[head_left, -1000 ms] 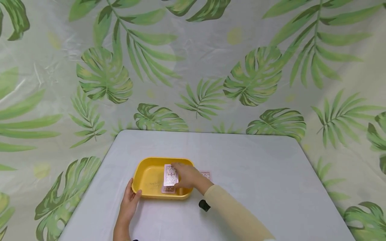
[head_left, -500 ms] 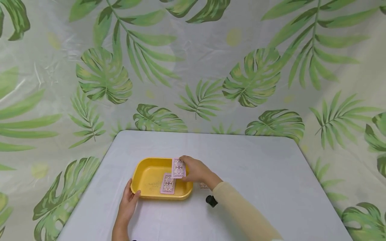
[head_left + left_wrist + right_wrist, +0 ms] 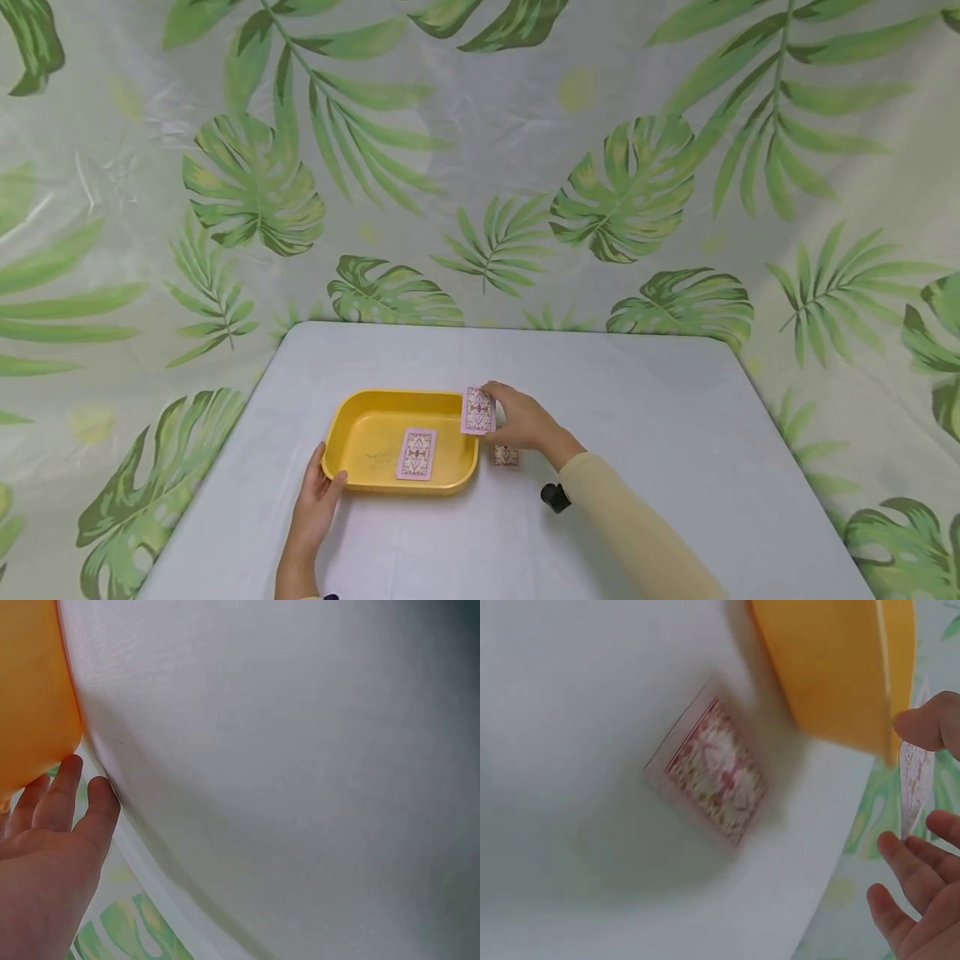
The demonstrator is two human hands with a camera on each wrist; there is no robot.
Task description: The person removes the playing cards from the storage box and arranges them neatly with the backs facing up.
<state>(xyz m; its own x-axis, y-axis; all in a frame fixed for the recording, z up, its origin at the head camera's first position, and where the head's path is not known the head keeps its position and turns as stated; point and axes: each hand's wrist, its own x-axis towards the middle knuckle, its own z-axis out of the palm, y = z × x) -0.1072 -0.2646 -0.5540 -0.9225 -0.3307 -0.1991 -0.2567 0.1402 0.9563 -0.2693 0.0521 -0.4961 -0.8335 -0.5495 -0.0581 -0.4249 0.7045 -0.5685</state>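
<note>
The right hand (image 3: pixel 522 420) pinches a card (image 3: pixel 477 412), shifted rightward to the yellow tray (image 3: pixel 362 427)'s upper-right corner; the left hand (image 3: pixel 313 504), loosely bent, grips its lower-left corner.

On camera I have a yellow tray (image 3: pixel 367 427), pink-bordered playing cards (image 3: pixel 416 454) with ornate backs, a whitish table (image 3: pixel 645 425), a cream sleeve (image 3: pixel 637 525), a pale green-leafed backdrop (image 3: pixel 517 150).
</note>
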